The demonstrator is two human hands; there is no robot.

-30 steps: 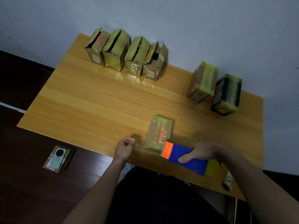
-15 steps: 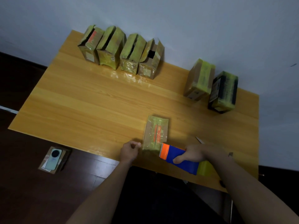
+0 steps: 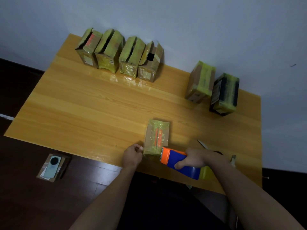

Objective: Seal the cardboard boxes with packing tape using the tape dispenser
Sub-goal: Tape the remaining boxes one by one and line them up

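The left hand [image 3: 132, 156] pinches the near-left corner of the box [image 3: 157, 136] at the table's [image 3: 83, 113] front edge to steady it (probably), while the right hand [image 3: 193, 159] grips the tape dispenser [image 3: 178, 161], its toothed end against the box's near side, ready to lay tape.

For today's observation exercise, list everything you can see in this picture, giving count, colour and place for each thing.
box being taped: 1, brown with yellow-green tape, near table edge
open-topped boxes: 4, brown and yellow-green, far left row
taped boxes: 2, one brown, one black, far right
tape dispenser: 1, blue and orange, against near box
table: 1, orange wood
phone: 1, pale green, floor left
left hand: touching near box's corner
right hand: gripping dispenser
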